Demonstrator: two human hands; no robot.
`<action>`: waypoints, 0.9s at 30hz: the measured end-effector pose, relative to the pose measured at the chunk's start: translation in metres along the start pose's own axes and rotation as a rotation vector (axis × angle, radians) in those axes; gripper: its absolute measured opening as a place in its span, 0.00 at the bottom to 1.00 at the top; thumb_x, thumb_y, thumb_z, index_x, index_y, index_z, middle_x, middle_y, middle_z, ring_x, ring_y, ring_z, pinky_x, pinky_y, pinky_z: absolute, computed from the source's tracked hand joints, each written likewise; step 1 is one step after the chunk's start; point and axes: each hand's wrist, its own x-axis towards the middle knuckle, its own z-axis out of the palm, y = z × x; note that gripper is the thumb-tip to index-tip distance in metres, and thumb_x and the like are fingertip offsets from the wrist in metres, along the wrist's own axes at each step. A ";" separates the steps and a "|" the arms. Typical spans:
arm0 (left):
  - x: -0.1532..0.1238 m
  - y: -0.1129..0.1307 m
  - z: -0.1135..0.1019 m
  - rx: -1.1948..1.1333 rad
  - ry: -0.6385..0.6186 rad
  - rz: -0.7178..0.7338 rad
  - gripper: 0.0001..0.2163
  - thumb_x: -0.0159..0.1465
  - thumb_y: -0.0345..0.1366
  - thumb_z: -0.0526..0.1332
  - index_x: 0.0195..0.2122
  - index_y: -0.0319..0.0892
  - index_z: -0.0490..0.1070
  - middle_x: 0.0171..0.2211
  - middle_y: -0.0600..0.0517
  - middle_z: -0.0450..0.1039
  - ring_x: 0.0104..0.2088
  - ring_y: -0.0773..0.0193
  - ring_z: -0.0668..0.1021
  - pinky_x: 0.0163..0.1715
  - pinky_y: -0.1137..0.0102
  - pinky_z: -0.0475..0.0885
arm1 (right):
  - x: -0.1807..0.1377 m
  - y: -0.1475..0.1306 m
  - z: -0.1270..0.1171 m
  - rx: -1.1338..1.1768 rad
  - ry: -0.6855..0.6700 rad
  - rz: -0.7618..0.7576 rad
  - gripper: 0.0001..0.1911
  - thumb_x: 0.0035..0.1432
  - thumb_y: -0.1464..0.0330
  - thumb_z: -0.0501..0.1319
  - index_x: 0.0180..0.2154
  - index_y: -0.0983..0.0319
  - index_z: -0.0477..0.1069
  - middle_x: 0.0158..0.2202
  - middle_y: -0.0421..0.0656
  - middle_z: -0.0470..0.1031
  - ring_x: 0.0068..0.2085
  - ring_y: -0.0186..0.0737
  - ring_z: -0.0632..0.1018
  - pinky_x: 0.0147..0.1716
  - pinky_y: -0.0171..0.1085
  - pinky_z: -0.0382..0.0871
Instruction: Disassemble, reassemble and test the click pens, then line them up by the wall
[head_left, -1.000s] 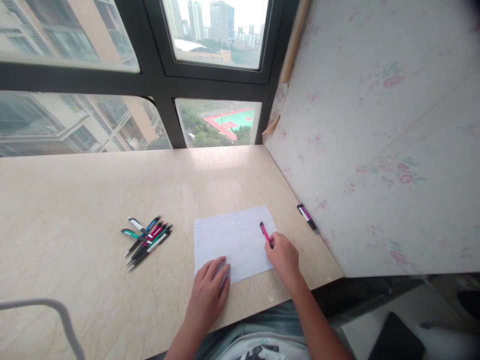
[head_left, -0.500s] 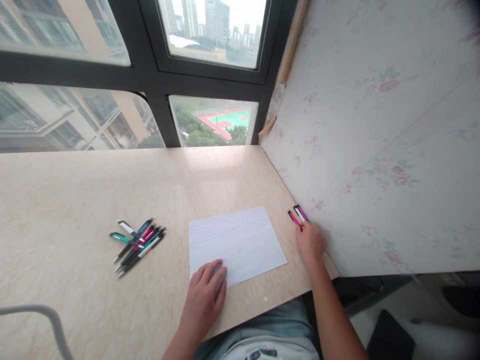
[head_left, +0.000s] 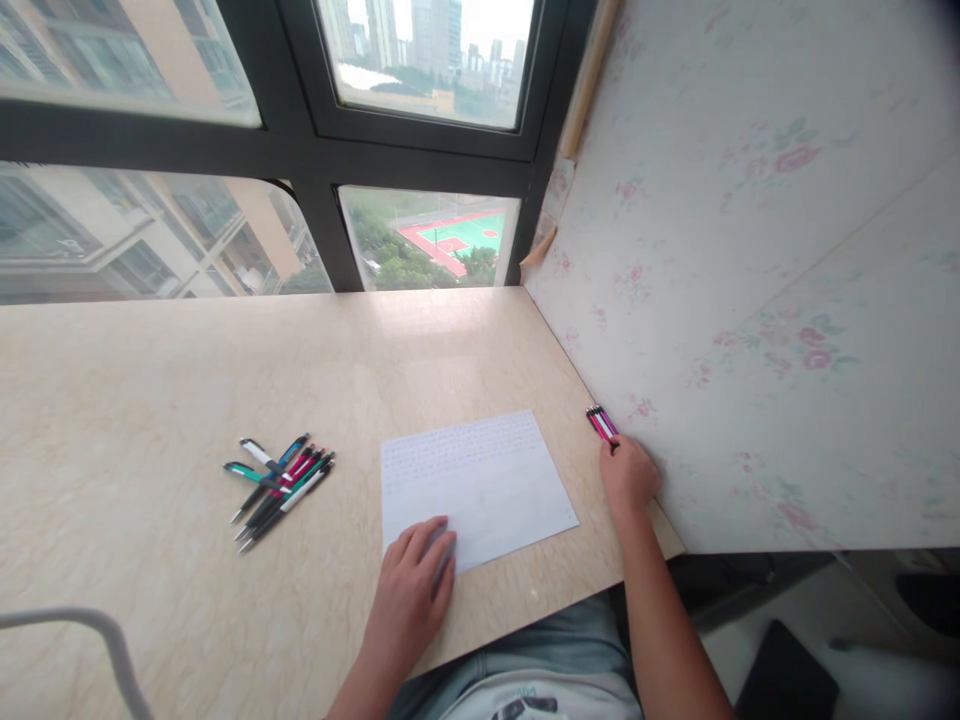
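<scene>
A white sheet of paper (head_left: 476,480) with faint handwritten lines lies on the beige desk (head_left: 187,400). My left hand (head_left: 412,590) rests flat on the sheet's near left corner, fingers stretched out. My right hand (head_left: 630,475) is at the desk's right edge by the wall, fingers pinched on the near end of a pink pen (head_left: 598,423). That pen lies tight against two other pens (head_left: 607,420) at the foot of the wall.
A bunch of several pens (head_left: 281,485) lies on the desk left of the paper. A floral wallpapered wall (head_left: 750,280) bounds the desk on the right, windows (head_left: 427,60) at the back. A grey curved bar (head_left: 112,650) shows at the bottom left.
My right hand carried the pink pen from over the paper to the right and set it against the pens by the wall. My left hand stayed on the paper.
</scene>
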 end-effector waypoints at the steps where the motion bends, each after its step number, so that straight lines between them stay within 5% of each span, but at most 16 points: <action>1: 0.000 0.000 0.000 -0.002 -0.006 -0.003 0.12 0.64 0.32 0.56 0.48 0.45 0.71 0.52 0.45 0.71 0.50 0.53 0.72 0.48 0.57 0.70 | 0.000 0.000 0.000 -0.002 0.008 0.003 0.16 0.63 0.61 0.53 0.42 0.60 0.76 0.38 0.50 0.77 0.34 0.45 0.76 0.28 0.37 0.58; 7: 0.000 0.000 0.001 -0.045 -0.021 -0.035 0.12 0.63 0.31 0.57 0.47 0.44 0.71 0.52 0.45 0.71 0.50 0.53 0.72 0.49 0.56 0.70 | -0.002 0.001 0.002 0.064 0.085 -0.028 0.14 0.60 0.63 0.55 0.40 0.61 0.76 0.36 0.48 0.78 0.32 0.42 0.75 0.25 0.36 0.53; 11: -0.002 0.004 -0.003 -0.131 -0.007 -0.076 0.12 0.63 0.30 0.56 0.46 0.45 0.72 0.51 0.45 0.72 0.50 0.53 0.72 0.49 0.55 0.70 | -0.022 -0.007 0.010 0.242 0.094 -0.201 0.13 0.59 0.65 0.55 0.38 0.62 0.76 0.32 0.46 0.78 0.30 0.40 0.74 0.26 0.35 0.54; 15: -0.008 0.008 -0.005 -0.291 0.114 -0.171 0.13 0.63 0.28 0.55 0.47 0.45 0.72 0.49 0.45 0.73 0.50 0.57 0.74 0.49 0.59 0.71 | -0.057 -0.026 0.022 0.479 -0.003 -0.470 0.15 0.59 0.61 0.54 0.33 0.63 0.76 0.28 0.45 0.78 0.28 0.40 0.74 0.28 0.35 0.60; 18: -0.011 0.002 -0.010 -0.364 0.231 -0.285 0.12 0.64 0.29 0.55 0.46 0.45 0.72 0.48 0.46 0.74 0.48 0.58 0.76 0.47 0.62 0.73 | -0.077 -0.037 0.027 0.622 -0.045 -0.539 0.18 0.59 0.59 0.54 0.33 0.64 0.76 0.28 0.46 0.78 0.27 0.40 0.75 0.29 0.36 0.64; 21: -0.011 -0.020 -0.027 -0.331 0.330 -0.394 0.11 0.64 0.31 0.55 0.45 0.44 0.71 0.46 0.46 0.74 0.45 0.59 0.76 0.41 0.65 0.74 | -0.085 -0.039 0.029 0.701 -0.023 -0.522 0.19 0.59 0.57 0.55 0.33 0.65 0.77 0.27 0.47 0.78 0.27 0.41 0.76 0.30 0.36 0.66; 27: -0.012 -0.094 -0.079 0.119 0.406 -0.599 0.11 0.61 0.33 0.56 0.45 0.41 0.71 0.41 0.46 0.74 0.37 0.58 0.77 0.38 0.64 0.73 | -0.081 -0.032 0.027 0.811 -0.072 -0.401 0.19 0.57 0.56 0.58 0.33 0.65 0.77 0.26 0.46 0.77 0.27 0.42 0.75 0.29 0.37 0.67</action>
